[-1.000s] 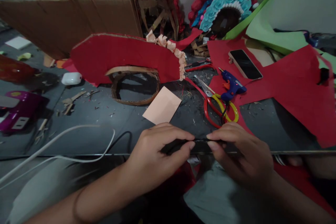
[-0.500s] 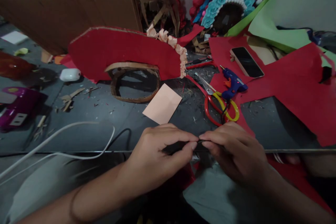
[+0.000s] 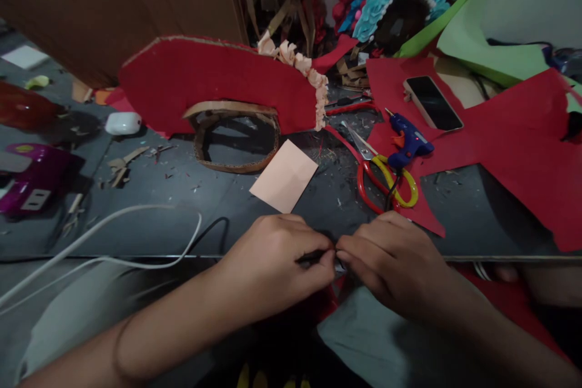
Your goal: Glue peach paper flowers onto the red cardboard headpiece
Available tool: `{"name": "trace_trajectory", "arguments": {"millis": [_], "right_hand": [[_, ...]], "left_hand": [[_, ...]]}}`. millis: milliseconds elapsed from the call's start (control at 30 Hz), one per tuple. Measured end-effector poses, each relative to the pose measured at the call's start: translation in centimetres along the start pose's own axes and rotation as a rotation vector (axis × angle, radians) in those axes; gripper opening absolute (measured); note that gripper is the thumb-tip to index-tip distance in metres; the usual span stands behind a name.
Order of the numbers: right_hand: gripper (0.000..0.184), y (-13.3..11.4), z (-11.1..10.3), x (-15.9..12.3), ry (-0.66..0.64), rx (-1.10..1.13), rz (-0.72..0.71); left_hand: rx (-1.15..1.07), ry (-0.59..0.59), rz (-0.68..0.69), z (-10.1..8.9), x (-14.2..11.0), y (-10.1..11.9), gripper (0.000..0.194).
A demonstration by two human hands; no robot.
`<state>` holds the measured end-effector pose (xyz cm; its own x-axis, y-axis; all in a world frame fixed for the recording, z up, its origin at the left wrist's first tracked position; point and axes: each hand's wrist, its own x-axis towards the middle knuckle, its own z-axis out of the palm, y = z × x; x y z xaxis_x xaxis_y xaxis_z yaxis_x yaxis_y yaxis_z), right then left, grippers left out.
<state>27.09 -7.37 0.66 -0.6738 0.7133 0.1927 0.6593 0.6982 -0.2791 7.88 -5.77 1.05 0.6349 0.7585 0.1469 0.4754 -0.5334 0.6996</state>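
Observation:
My left hand (image 3: 282, 267) is closed in a pinch at the table's front edge, holding a thin black piece (image 3: 311, 256) whose end sticks out toward my palm. I cannot make out its kind. My right hand (image 3: 386, 257) meets it fingertip to fingertip, also pinching, with a dark bit of the piece showing there. Just beyond my left hand lies a peach paper rectangle (image 3: 285, 176). Farther back stands a red-covered cardboard shape (image 3: 218, 76), edged with crumpled peach paper (image 3: 321, 94) and joined to a cardboard ring (image 3: 236, 167).
Right of centre lie scissors (image 3: 364, 148) with red and yellow handles, a blue glue gun (image 3: 411, 139), a phone (image 3: 434, 103) and red sheets (image 3: 522, 133). At left are a white earbud case (image 3: 123, 123), a purple device (image 3: 34, 182) and a white cable (image 3: 136, 209). Cardboard (image 3: 122, 24) stands behind.
My fingertips have come together slightly to the left, and more of the black piece now shows inside my left hand. The view has shifted a little; the table items stay put.

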Motion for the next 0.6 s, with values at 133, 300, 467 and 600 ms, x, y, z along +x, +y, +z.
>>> {"name": "trace_trajectory", "arguments": {"millis": [133, 300, 467, 600], "right_hand": [[0.022, -0.19, 0.25, 0.22, -0.037, -0.01, 0.008], [0.022, 0.01, 0.03, 0.21, -0.012, 0.074, 0.03], [0.016, 0.5, -0.47, -0.16, -0.021, 0.222, 0.1], [0.015, 0.63, -0.6, -0.39, 0.01, 0.248, 0.098]], "left_hand": [[0.07, -0.059, 0.026, 0.14, -0.2, -0.2, 0.019], [-0.028, -0.031, 0.031, 0.26, -0.14, -0.44, 0.019], [-0.295, -0.059, -0.2, -0.23, 0.14, -0.05, 0.014], [-0.421, -0.112, -0.296, -0.61, 0.19, 0.16, 0.017]]}}
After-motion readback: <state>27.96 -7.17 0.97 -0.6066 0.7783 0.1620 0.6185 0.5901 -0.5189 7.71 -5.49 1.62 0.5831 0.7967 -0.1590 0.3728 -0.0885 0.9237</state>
